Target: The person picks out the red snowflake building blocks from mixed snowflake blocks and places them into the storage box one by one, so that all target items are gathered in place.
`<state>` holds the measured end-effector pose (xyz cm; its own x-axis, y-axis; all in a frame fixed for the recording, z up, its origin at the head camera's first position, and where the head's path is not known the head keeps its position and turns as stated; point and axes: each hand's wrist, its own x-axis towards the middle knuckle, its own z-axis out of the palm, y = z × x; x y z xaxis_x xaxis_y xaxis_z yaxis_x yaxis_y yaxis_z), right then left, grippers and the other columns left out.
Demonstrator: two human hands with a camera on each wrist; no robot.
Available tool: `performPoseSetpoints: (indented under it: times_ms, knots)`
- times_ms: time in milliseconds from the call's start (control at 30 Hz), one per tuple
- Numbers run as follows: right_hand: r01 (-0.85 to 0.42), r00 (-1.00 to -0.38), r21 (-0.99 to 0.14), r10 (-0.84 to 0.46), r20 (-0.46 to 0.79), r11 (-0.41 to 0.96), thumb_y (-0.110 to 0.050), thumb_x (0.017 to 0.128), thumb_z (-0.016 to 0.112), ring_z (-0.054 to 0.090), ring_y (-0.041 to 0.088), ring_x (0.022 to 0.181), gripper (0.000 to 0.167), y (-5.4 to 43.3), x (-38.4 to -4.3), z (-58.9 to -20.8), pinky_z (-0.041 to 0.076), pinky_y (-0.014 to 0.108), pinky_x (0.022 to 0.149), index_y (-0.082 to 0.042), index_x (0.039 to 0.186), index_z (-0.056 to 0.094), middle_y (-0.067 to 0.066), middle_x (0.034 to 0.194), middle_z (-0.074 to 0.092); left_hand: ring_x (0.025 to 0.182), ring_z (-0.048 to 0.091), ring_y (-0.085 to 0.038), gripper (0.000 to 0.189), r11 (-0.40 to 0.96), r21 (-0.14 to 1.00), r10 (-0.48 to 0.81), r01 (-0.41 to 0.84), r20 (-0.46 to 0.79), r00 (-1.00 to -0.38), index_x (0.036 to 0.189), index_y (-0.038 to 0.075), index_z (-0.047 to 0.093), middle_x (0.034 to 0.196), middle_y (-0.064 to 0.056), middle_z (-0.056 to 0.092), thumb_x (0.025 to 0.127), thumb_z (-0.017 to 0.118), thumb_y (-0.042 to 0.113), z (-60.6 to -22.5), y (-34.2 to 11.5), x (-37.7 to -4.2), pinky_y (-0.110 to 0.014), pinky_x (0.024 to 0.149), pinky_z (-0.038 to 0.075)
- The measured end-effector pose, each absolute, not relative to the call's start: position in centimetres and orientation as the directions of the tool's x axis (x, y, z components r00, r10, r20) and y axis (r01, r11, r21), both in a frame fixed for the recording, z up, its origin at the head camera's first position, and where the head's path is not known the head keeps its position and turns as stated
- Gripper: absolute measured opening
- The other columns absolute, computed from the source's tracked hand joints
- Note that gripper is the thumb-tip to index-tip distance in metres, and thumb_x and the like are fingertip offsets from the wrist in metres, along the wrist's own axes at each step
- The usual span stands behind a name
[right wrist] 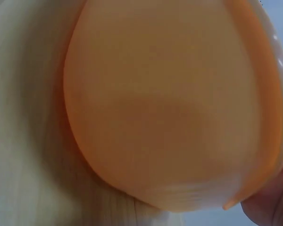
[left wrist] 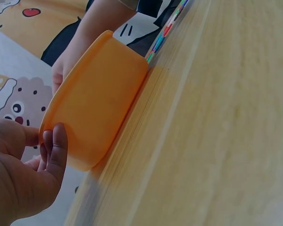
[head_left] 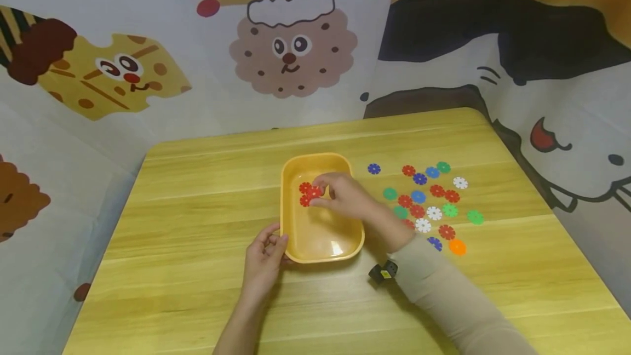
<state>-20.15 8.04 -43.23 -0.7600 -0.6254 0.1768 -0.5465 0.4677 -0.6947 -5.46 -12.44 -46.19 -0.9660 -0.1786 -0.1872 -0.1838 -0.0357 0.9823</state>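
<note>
A yellow-orange plastic tray (head_left: 322, 237) stands on the wooden table. My left hand (head_left: 263, 259) grips its near left rim; in the left wrist view the thumb and fingers of the left hand (left wrist: 30, 165) pinch the edge of the tray (left wrist: 96, 94). My right hand (head_left: 345, 196) reaches over the right wall into the tray. Its thumb and index finger close around a red notched plastic disc (head_left: 314, 192), beside other red discs (head_left: 305, 187) in the tray. The tray's wall (right wrist: 160, 94) fills the right wrist view and hides the right fingers.
Right of the tray, loose notched discs lie spread on the table (head_left: 197, 207): red (head_left: 446, 231), white (head_left: 423, 225), blue (head_left: 418, 196), green (head_left: 475, 217) and one orange disc (head_left: 457, 247). A cartoon-printed cloth (head_left: 197, 114) hangs behind the table.
</note>
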Motion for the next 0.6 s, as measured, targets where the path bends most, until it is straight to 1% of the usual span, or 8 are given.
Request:
performPoseSetpoints:
  times_ms: [133,367,433,567,600]
  knots:
    - [-0.552,-0.754,-0.68,-0.638,0.159,0.482,-0.028,0.088,0.081,0.051,0.009,0.063,0.037,7.4,-20.1,-43.2,0.051,0.024,0.06,-0.004,0.114,0.069,0.003,0.096,0.068,0.067,0.063,-0.012,0.039,-0.043,0.983,-0.175,-0.176,-0.181,-0.968,0.139,-0.008,0.05,0.093,-0.01,0.055,0.102,0.059,0.003,-46.1,-12.4,-5.5,-0.026,0.061,0.062]
    - [-0.604,-0.727,-0.617,-0.667,0.166,0.505,-0.025,0.087,0.083,0.054,0.011,0.066,0.03,6.5,-20.0,-43.5,0.053,0.025,0.066,-0.007,0.109,0.071,0.0,0.093,0.069,0.067,0.063,-0.011,0.04,-0.046,0.984,-0.171,-0.173,-0.178,-0.969,0.139,-0.008,0.05,0.092,-0.01,0.055,0.102,0.058,0.003,-46.2,-12.4,-5.5,-0.026,0.061,0.062]
    - [-0.603,-0.726,-0.614,-0.67,0.156,0.51,-0.024,0.087,0.083,0.056,0.011,0.069,0.03,6.3,-20.0,-43.6,0.055,0.025,0.07,-0.007,0.108,0.07,0.0,0.095,0.07,0.067,0.063,-0.011,0.04,-0.046,0.984,-0.167,-0.17,-0.175,-0.97,0.139,-0.008,0.049,0.093,-0.01,0.055,0.102,0.058,0.003,-46.2,-12.4,-5.5,-0.026,0.061,0.062]
    - [-0.584,-0.724,-0.622,-0.681,0.11,0.521,-0.026,0.088,0.081,0.064,0.014,0.085,0.03,5.7,-19.9,-43.7,0.057,0.027,0.083,-0.007,0.109,0.07,0.001,0.099,0.072,0.067,0.063,-0.012,0.04,-0.045,0.985,-0.163,-0.167,-0.172,-0.971,0.139,-0.008,0.049,0.093,-0.011,0.055,0.102,0.058,0.003,-46.2,-12.4,-5.5,-0.026,0.061,0.062]
    - [-0.578,-0.726,-0.621,-0.682,0.093,0.53,-0.026,0.088,0.081,0.065,0.014,0.087,0.03,5.6,-19.8,-43.7,0.058,0.027,0.084,-0.007,0.109,0.07,0.001,0.099,0.072,0.067,0.063,-0.012,0.04,-0.045,0.985,-0.163,-0.168,-0.173,-0.971,0.139,-0.008,0.049,0.093,-0.011,0.056,0.102,0.058,0.003,-46.2,-12.4,-5.5,-0.026,0.061,0.062]
